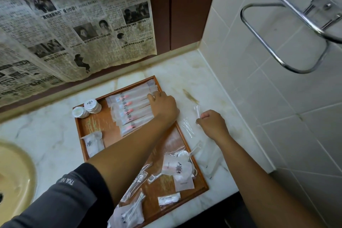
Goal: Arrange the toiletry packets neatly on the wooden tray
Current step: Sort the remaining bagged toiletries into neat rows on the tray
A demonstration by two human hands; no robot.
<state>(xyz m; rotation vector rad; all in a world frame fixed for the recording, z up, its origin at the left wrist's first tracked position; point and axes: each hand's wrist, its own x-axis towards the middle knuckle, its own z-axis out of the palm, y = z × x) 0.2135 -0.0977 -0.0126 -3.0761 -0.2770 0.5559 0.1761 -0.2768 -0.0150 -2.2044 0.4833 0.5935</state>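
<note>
My left hand (163, 104) lies over the right ends of the long packets (133, 114), which are rowed at the far end of the wooden tray (96, 126). Its fingers are tucked under the back of the hand, so I cannot tell whether they pinch a packet or only push. My right hand (212, 123) is over the bench (46, 135) just right of the tray, pinching a thin, blurred clear packet (198, 112). My left forearm hides the tray's middle. Loose sachets (177, 169) crowd the near end, some cut off by the lower edge.
</note>
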